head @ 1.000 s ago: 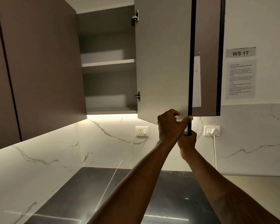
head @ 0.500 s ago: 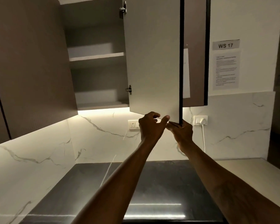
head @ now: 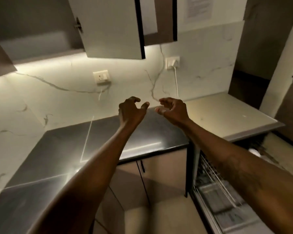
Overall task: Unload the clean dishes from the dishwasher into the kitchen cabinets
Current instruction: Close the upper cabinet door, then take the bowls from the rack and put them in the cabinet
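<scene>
Open: pale grey cabinet door (head: 112,27). Left hand (head: 131,110), right hand (head: 172,108) below it, fingers loosely curled, empty. Step: fetch dishes. Next: reach wire dishwasher rack (head: 215,198), lower right of door.

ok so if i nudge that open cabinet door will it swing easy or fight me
It will probably swing easily: the cabinet door hangs open on a visible hinge. It looks like a stiff flat panel, so it should not flex under a push.
</scene>
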`<state>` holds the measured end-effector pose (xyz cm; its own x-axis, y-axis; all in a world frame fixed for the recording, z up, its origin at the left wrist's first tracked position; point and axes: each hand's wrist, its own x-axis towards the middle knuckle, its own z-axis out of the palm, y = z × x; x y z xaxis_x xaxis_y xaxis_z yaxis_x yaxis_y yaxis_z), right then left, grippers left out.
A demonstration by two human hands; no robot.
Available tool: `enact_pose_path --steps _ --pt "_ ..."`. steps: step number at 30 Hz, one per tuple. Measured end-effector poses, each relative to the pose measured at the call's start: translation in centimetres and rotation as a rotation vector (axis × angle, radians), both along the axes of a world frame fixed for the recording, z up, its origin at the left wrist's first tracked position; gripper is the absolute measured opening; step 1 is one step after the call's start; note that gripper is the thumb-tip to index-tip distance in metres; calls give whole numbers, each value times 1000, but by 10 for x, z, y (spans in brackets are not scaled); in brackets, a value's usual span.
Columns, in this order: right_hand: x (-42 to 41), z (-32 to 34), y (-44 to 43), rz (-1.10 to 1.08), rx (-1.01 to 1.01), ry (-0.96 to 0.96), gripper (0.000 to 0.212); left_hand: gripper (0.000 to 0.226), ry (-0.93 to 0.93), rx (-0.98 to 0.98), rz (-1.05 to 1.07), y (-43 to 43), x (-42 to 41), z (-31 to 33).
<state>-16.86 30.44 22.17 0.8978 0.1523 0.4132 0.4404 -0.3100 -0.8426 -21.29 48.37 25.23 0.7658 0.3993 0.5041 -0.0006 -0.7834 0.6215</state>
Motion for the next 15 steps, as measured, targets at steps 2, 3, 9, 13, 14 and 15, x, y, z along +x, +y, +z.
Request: enact_pose_path --steps 2,3,9,13,14,15 --pt "-11 -23 -26 0 -84 2 51 48 73 54 -30 -18 -7 -22" --pt "-18 -37 -41 -4 -117 19 52 49 121 76 -53 -29 -11 -37" --pt "-56 -124 -137 -102 -162 174 47 56 421 147 -215 -124 -38 -127" --pt "-74 -168 -213 -94 -170 263 47 57 517 168 -263 -204 -52 -166" --pt "-77 -178 -234 -95 -175 280 46 58 532 169 -270 -224 -55 -174" --pt "-80 -188 -256 -98 -181 297 45 59 551 164 -276 -246 -58 -181"
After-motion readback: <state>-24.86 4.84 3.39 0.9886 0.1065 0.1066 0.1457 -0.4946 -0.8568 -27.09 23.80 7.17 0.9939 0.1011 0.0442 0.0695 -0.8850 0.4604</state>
